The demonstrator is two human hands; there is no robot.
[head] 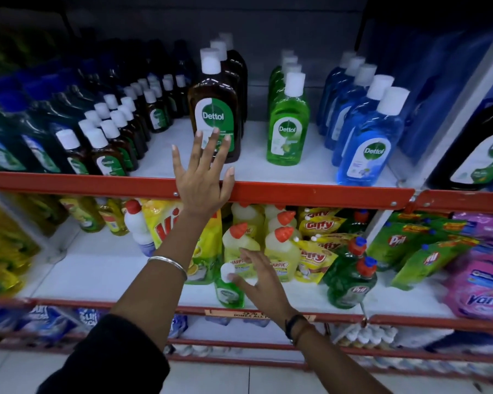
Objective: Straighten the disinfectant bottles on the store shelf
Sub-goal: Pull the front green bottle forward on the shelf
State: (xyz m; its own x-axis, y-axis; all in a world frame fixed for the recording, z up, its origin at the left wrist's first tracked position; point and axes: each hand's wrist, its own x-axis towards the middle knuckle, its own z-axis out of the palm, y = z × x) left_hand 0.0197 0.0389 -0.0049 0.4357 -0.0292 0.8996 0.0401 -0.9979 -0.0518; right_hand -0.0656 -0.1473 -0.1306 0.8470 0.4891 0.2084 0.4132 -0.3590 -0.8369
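On the upper shelf, disinfectant bottles stand in rows: large brown ones, green ones, blue ones and small brown ones at the left. My left hand is raised with fingers spread, its fingertips over the label of the front brown bottle. A small green disinfectant bottle stands slightly tilted at the front of the lower shelf. My right hand is open beside it, with the thumb touching its white cap.
A red shelf rail runs under the upper shelf. The lower shelf holds yellow cleaner bottles, yellow pouches, green dish-soap bottles and pink packs. Dark green bottles fill the upper left.
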